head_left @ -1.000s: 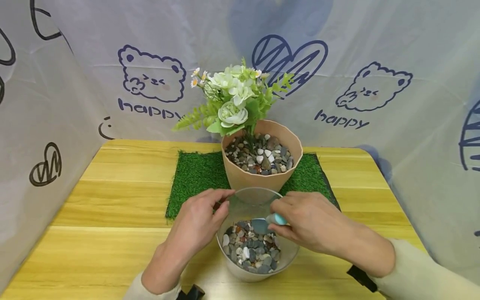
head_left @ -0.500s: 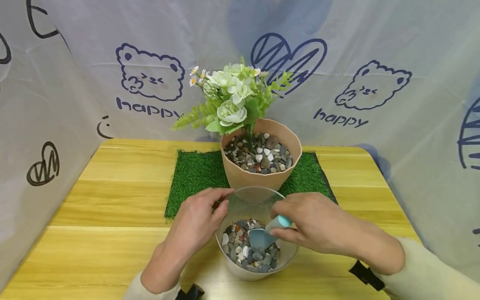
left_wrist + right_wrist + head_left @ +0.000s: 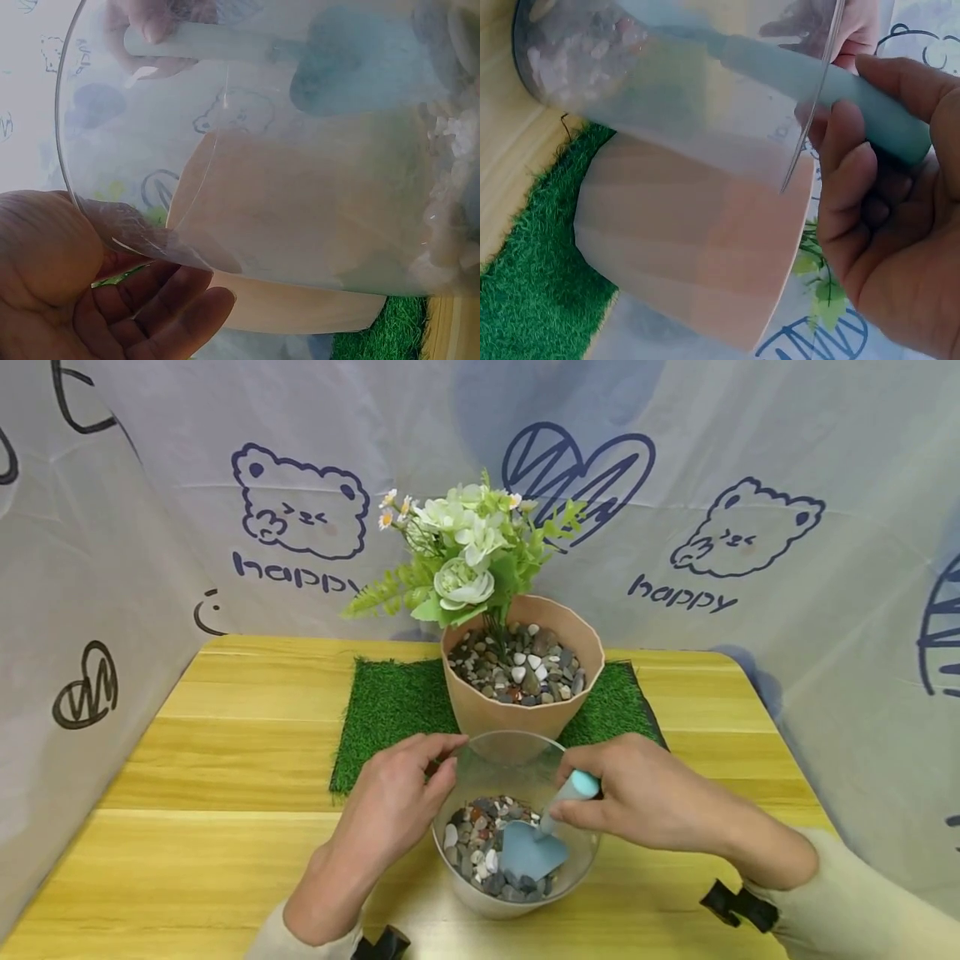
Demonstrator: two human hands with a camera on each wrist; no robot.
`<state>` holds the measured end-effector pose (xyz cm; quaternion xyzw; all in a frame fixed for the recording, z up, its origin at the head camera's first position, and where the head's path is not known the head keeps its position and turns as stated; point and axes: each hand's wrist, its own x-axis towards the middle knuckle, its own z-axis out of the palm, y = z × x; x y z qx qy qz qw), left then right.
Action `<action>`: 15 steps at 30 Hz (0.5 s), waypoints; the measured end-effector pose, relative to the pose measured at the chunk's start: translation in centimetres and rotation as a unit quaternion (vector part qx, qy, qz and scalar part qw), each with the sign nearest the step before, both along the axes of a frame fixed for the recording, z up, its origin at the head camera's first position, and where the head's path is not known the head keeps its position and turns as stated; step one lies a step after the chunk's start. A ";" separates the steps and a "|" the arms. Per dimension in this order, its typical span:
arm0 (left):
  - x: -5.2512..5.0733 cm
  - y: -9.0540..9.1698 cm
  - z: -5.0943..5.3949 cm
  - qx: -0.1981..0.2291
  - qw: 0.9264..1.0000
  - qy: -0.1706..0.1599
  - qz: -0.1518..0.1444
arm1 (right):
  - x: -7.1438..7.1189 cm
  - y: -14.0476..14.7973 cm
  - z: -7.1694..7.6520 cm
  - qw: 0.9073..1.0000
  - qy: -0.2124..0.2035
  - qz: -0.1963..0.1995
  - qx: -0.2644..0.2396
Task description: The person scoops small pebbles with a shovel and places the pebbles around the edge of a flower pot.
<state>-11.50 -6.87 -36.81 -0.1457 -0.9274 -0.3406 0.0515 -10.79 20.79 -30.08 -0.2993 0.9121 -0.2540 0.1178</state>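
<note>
My right hand grips the handle of a small light-blue trowel between curled fingers and thumb. The trowel's blade lies against the pebbles inside a clear plastic bucket, its handle slanting up to the right. On the bucket's left side my left hand holds the rim. In the left wrist view the trowel shows through the clear wall, and the fingers of my left hand bend at the rim. The right wrist view shows my right hand around the handle's upper end.
Just behind the bucket stands a peach flowerpot holding pebbles and a bunch of white flowers with green leaves. It rests on a mat of artificial grass on the wooden table. A printed cloth hangs behind.
The trowel has tilted up and its blade has come toward the near side of the bucket, over the pebbles. My right hand has shifted slightly right. My left hand has stayed at the rim.
</note>
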 end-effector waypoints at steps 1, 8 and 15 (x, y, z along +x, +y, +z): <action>0.0 0.0 0.0 0.001 1.000 0.003 0.000 | 0.1 0.0 0.0 1.000 -0.002 -0.012 0.000; 0.1 0.2 -0.1 0.006 1.000 0.012 0.006 | 1.0 -0.7 -0.2 0.998 -0.015 -0.061 0.010; 0.1 0.4 -0.1 0.009 1.000 0.017 0.008 | 1.5 -1.3 -0.9 0.995 -0.037 -0.089 -0.012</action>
